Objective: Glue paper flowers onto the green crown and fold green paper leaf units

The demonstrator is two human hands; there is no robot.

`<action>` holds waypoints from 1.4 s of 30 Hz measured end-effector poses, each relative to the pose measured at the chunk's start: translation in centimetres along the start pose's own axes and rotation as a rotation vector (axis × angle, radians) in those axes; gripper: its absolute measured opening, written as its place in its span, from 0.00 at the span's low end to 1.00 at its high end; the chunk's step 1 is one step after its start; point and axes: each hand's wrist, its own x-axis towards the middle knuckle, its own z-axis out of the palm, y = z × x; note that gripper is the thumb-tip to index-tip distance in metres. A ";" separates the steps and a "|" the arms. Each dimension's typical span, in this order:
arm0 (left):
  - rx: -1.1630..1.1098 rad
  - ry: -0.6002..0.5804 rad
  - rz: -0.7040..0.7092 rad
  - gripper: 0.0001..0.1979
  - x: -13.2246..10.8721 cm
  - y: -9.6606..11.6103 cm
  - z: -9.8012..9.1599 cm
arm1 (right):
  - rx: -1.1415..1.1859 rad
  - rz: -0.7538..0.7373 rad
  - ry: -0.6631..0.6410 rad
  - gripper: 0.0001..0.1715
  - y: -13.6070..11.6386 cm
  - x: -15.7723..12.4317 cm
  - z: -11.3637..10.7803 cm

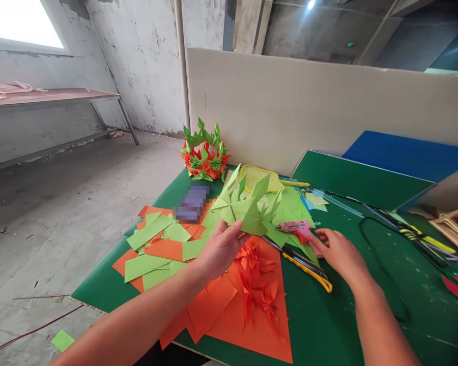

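Observation:
My left hand (222, 248) pinches the lower edge of a light green folded-paper crown (248, 211) with pointed leaf-like tips. A pink hot glue gun (295, 226) lies with its nozzle towards that paper, and my right hand (339, 254) has its fingers closed about the handle end. Below them, a yellow-and-black utility knife (308, 267) rests on the table. Several orange folded-paper flowers (267, 299) sit on an orange sheet (259, 340) between my forearms.
Green and orange paper strips (148, 236) are strewn at the left, beside a blurred dark phone-like object (193, 203). A finished paper wreath (206, 162) stands at the table's far corner. Behind lies a yellow fly swatter (261, 179). A black cable (370, 244) and wooden sticks (452, 223) are rightward.

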 end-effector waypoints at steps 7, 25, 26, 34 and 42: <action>0.041 0.159 0.014 0.19 0.2 -0.3 -0.3 | 0.146 -0.043 -0.096 0.28 0.9 0.7 1.4; -0.042 0.042 0.033 0.09 -0.2 -0.5 0.1 | 0.387 -0.210 0.549 0.22 -7.1 -3.6 -3.1; -0.046 0.046 0.028 0.08 -0.2 -0.5 0.2 | 0.321 -0.253 0.594 0.21 -7.7 -3.9 -3.3; -0.006 0.006 0.027 0.04 -0.3 -0.7 -0.1 | -0.044 -0.634 0.834 0.13 -9.6 -2.5 -6.1; -0.023 0.027 0.016 0.04 -0.3 -0.3 0.2 | -0.135 -0.792 0.835 0.18 -9.9 -1.2 -7.3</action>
